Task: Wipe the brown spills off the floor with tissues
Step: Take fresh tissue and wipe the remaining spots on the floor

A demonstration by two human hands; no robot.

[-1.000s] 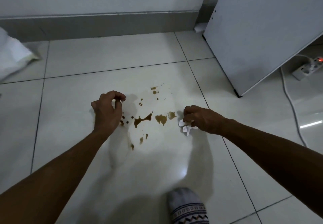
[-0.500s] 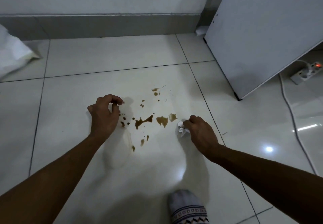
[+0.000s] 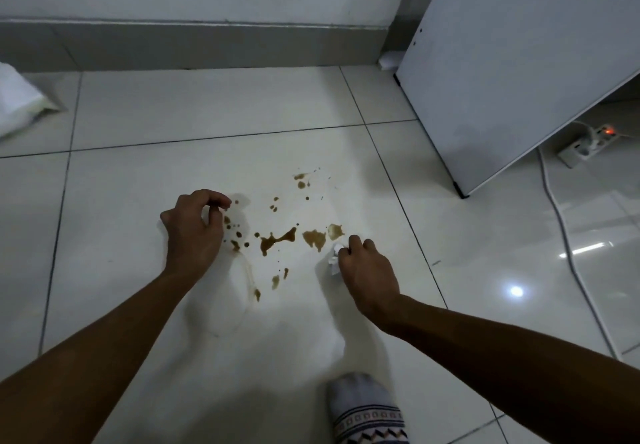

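Brown spills [image 3: 277, 239] lie scattered over a white floor tile [image 3: 138, 201], with larger blotches in the middle and small drops around them. My right hand [image 3: 367, 273] is shut on a crumpled white tissue [image 3: 334, 259], just right of and below the rightmost blotches. My left hand [image 3: 194, 232] hovers at the left edge of the spills with its fingers curled and nothing visible in it. A faint wet smear [image 3: 242, 291] trails down from the left drops.
A white cabinet panel [image 3: 519, 72] leans at the right, with a power strip [image 3: 588, 145] and white cable [image 3: 568, 246] beyond it. A white bag [image 3: 17, 104] lies at the far left. A grey skirting [image 3: 194, 45] runs along the wall. My socked foot [image 3: 363, 412] is at the bottom.
My right hand with the tissue has turned and shifted left and slightly down, closer to the rightmost blotches. My left hand has barely moved.
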